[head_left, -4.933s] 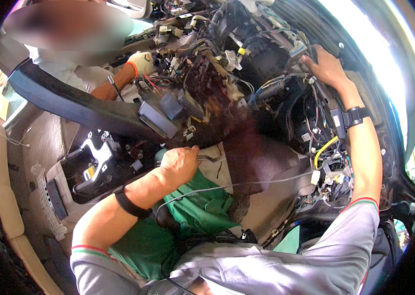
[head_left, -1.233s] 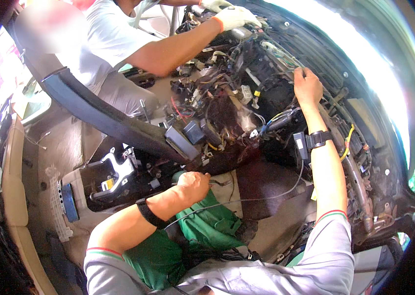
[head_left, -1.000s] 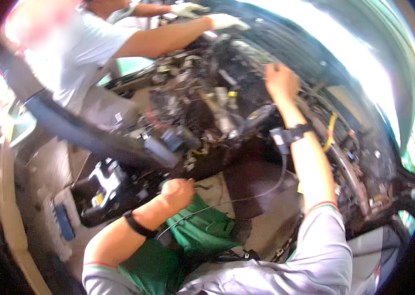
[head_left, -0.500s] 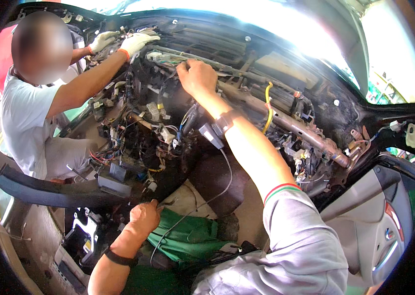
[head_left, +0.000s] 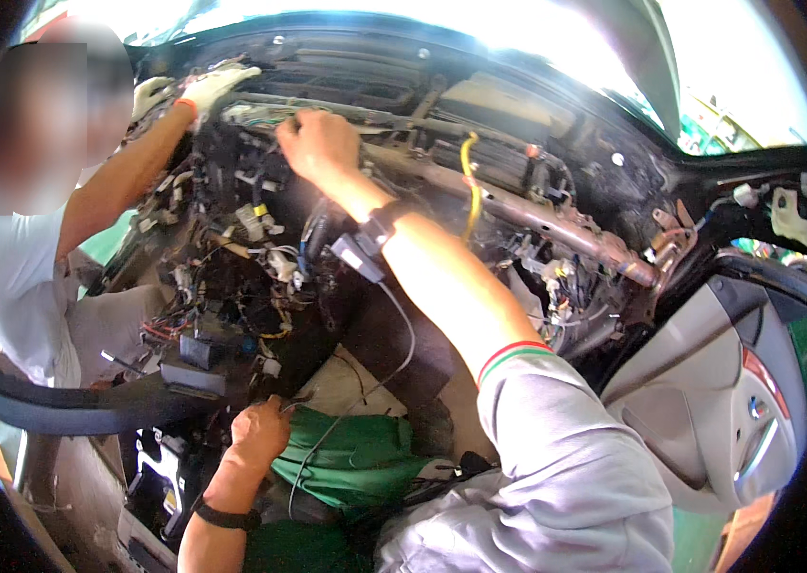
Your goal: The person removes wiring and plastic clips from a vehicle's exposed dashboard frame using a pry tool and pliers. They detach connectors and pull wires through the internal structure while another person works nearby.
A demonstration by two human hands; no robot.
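My right hand (head_left: pixel 319 145) reaches far forward with curled fingers, closed at the wiring harness (head_left: pixel 255 115) that runs along the metal crossbeam (head_left: pixel 556 222) of a stripped car dashboard. Its fingertips are partly hidden against the harness. Strapped at that wrist is a small grey box (head_left: pixel 356 256) with a grey cable (head_left: pixel 408 334) hanging from it. My left hand (head_left: pixel 260 432) is low and nearer me, its fingers closed beside the dark centre console. A thin wire end shows next to its fingertips, but what they hold is hidden.
On the left a co-worker in white gloves (head_left: pixel 217 88) reaches into the dash. Loose connectors and wires (head_left: pixel 279 265) hang in the middle. A yellow tube (head_left: pixel 471 186) stands by the crossbeam. At right is the grey door panel (head_left: pixel 690 392); a dark curved bar (head_left: pixel 69 406) crosses lower left.
The whole view has shifted, so the dash and both my hands appear farther left. My hands keep about the same places on the car. The co-worker's head appears lower and nearer the edge.
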